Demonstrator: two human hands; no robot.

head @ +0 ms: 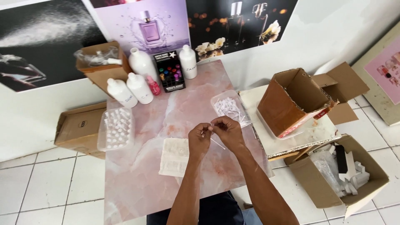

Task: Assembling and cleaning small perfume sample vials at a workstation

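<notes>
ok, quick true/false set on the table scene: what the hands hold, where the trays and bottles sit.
1. Both hands meet over the pink marble table, the left hand and right hand pinching a small white spray tube. True.
2. The white bottles stand at the table's near edge. False: they stand at the far edge, by the wall.
3. A clear tray of small vials sits left of the hands. True.
4. The brown box to the right is sealed. False: its flaps are open.
</notes>
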